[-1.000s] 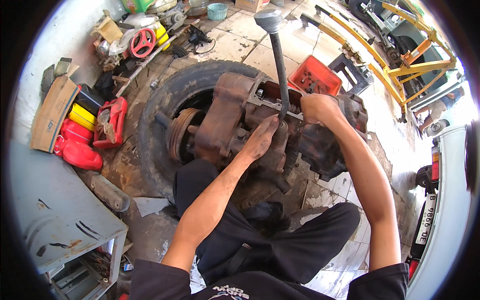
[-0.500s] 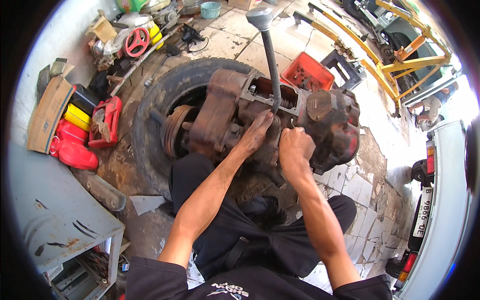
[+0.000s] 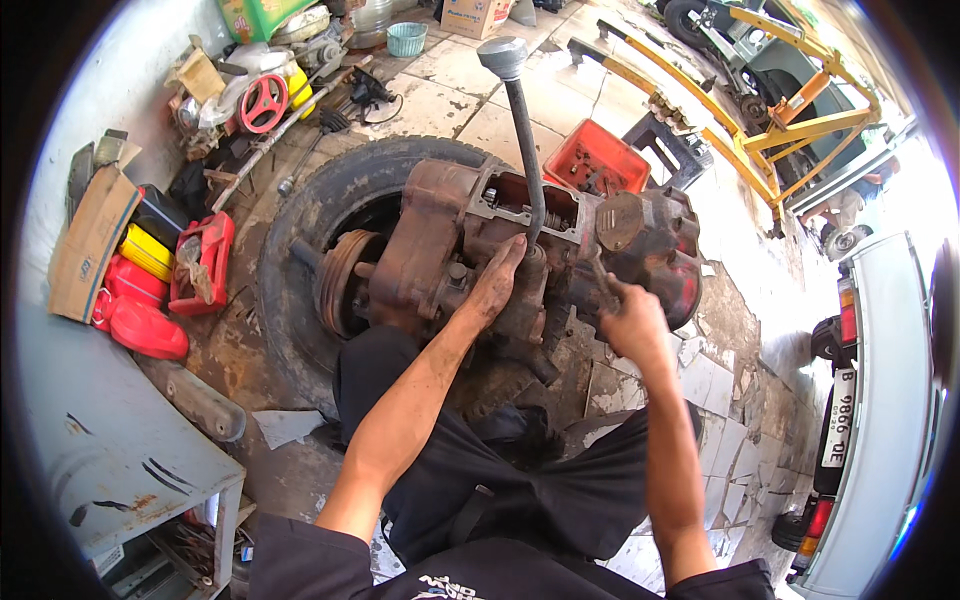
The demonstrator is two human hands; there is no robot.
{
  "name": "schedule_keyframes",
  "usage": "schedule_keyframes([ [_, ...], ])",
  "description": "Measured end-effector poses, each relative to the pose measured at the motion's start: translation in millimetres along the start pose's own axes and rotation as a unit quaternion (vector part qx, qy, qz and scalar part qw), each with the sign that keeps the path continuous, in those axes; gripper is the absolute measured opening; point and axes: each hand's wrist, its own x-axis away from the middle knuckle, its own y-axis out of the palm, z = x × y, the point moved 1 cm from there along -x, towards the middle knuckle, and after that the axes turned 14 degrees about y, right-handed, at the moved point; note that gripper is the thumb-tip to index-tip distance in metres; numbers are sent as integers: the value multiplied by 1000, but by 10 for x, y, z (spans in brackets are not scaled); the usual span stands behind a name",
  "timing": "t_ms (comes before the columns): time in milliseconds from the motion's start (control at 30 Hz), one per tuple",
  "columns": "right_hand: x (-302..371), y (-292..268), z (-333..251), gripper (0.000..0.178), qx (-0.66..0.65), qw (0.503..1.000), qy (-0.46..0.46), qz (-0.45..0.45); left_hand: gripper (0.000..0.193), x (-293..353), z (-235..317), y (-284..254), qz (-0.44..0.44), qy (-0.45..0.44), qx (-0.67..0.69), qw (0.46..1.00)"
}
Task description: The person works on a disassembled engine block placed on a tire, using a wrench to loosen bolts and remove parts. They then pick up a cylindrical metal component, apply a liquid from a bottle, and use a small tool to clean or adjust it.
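Observation:
A rusty brown gearbox (image 3: 425, 235) lies in front of me, partly over a big tyre (image 3: 290, 245). A long grey gear lever (image 3: 524, 140) with a round knob rises from its near side. My left hand (image 3: 490, 287) rests stretched against the housing, its fingertips at the lever's base; some fingers are hidden. To the right, my right hand (image 3: 636, 325) is closed round a dark, slim hand tool (image 3: 606, 285), its exact kind unclear. This hand is blurred and stands in front of the bell-shaped end (image 3: 655, 235). An opening in the gearbox top shows gears inside.
Behind the gearbox stands a red tray (image 3: 597, 157) holding small parts, beside a black crate (image 3: 672, 143). A yellow hoist frame (image 3: 780, 135) is at the far right. Red and yellow containers (image 3: 145, 250) crowd the left wall, near a grey metal bench (image 3: 130, 430). A pale vehicle (image 3: 880, 420) stands right.
My right hand has moved right, away from the gear lever's base, with the tool now showing above the fist. The left hand keeps its place on the gearbox. The whole view has shifted slightly.

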Motion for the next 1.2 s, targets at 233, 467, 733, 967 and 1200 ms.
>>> schedule_keyframes([
  [233, -637, -422, 85, 34, -68, 968, 71, -233, 84, 26, 83, 46, 13, -13, -36, 999],
  [467, -1381, -299, 179, 25, 123, 939, -41, -320, 77, 4, 172, 130, 33, -3, -14, 999],
  [733, -1508, -171, -404, 22, 375, 861, -178, -294, 70, 1, 227, 70, -19, -6, 26, 999],
  [967, -905, 594, -611, 24, 468, 818, -281, -184, 75, 44, 49, -16, 31, 11, -47, 998],
  [1200, -647, 761, -297, 23, 150, 982, 35, -105, 77, -46, 157, 77, 21, -13, -24, 999],
])
